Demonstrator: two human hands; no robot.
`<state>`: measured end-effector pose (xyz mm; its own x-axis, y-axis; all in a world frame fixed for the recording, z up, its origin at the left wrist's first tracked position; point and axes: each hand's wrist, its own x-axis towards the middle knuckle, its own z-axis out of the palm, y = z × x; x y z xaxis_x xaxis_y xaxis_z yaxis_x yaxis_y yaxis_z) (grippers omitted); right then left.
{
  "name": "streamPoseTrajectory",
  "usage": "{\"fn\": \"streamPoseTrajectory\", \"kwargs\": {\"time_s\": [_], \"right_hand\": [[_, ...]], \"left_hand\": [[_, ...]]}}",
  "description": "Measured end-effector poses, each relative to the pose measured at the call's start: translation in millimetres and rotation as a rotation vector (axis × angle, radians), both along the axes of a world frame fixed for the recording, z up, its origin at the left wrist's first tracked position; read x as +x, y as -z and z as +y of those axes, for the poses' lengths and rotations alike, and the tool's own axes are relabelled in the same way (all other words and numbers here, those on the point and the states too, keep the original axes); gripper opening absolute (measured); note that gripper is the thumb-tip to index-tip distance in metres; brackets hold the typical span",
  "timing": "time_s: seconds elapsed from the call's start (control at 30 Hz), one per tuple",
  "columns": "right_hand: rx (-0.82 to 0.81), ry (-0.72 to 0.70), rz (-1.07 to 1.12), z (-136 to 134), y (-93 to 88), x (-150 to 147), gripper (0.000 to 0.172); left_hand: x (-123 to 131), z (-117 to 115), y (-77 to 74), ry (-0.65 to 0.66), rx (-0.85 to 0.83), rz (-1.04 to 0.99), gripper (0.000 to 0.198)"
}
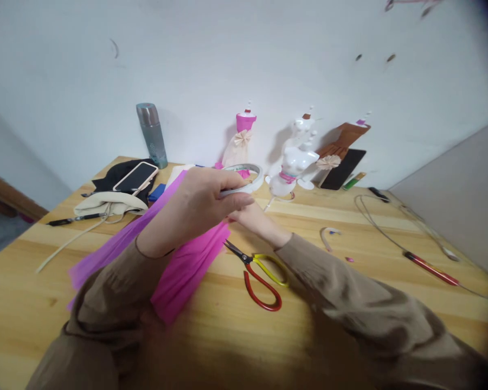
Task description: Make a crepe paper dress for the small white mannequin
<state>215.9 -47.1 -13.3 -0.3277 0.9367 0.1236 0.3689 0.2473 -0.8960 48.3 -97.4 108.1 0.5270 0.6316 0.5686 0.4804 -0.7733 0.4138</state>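
Bench (20,303), wooden, bearing a magenta sheet (193,271) nearer than the hands. Left hand (195,197), its grip pinching a white tape roll (257,183) between thumb and fingers, the roll projecting right and far; right hand (252,221) just beside, partly hidden, grip untellable. Step, as judged: handling tape; drawing some off would call for a steady left hold.

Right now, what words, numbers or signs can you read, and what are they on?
None can be read clearly.
White tape roll in the left hand: greenish print inside the ring, too small and blurred.
Flask: faint marks low down, too blurred to tell.
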Motion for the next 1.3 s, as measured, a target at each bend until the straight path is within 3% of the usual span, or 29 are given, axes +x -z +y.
{"fn": "streamPoseTrajectory", "kwargs": {"time_s": [0.23,0.4,0.6,0.77,0.93,1.13,1.3], "right_hand": [[-0.077,0.031,-0.022,-24,24.3,26,0.019],[-0.024,0.054,-0.113,-26,30.4,20,0.026],[0.013,0.039,-0.192,-32,26.2,10,0.051],[0.086,0.059,-0.256,-37,17.1,8,0.043],[0.147,-0.011,-0.349,-60,8.9,23,0.021],[0.215,-0.090,-0.570,-99,12.3,37,0.025],[0.170,-0.071,-0.699,-114,13.8,49,0.027]], "left_hand": [[15,18,24.7,-0.012,0.056,0.207,0.025],[4,24,17.9,-0.056,0.017,0.180,0.027],[-10,22,6.4,-0.108,0.058,0.105,0.025],[-5,23,11.3,-0.076,0.059,0.162,0.023],[10,24,26.3,-0.021,0.059,0.309,0.024],[25,35,58.0,0.013,-0.083,0.580,0.023],[29,42,77.5,-0.029,-0.042,0.620,0.013]]}}
